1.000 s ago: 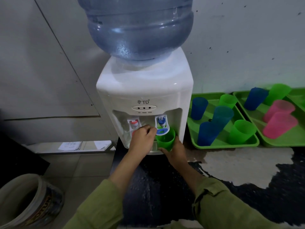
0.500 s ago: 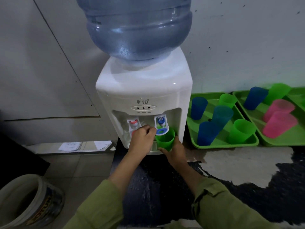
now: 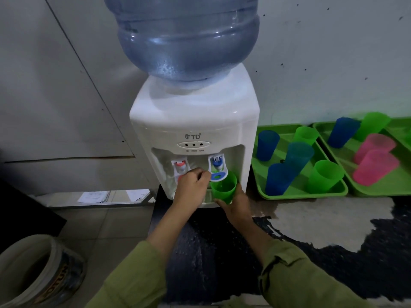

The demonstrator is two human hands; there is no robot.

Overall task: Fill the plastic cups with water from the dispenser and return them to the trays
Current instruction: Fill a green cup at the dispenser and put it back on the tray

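A white water dispenser (image 3: 193,121) with a big blue bottle (image 3: 188,36) on top stands on a dark counter. My right hand (image 3: 236,202) grips a green plastic cup (image 3: 223,187) from below and holds it just under the blue tap (image 3: 217,166). My left hand (image 3: 193,185) has its fingers curled at the left side of the blue tap lever, touching it. A red tap (image 3: 180,167) is to the left. Two green trays (image 3: 304,193) (image 3: 378,194) at the right hold blue, green and pink cups.
The near tray carries blue cups (image 3: 266,144) and green cups (image 3: 324,176); the far tray has pink cups (image 3: 375,166). The counter (image 3: 322,218) has worn pale patches. A bucket (image 3: 37,270) sits on the floor at the lower left. A wall is right behind.
Both hands and the green cup stay at the blue tap. The view has shifted very slightly; nothing else has moved.
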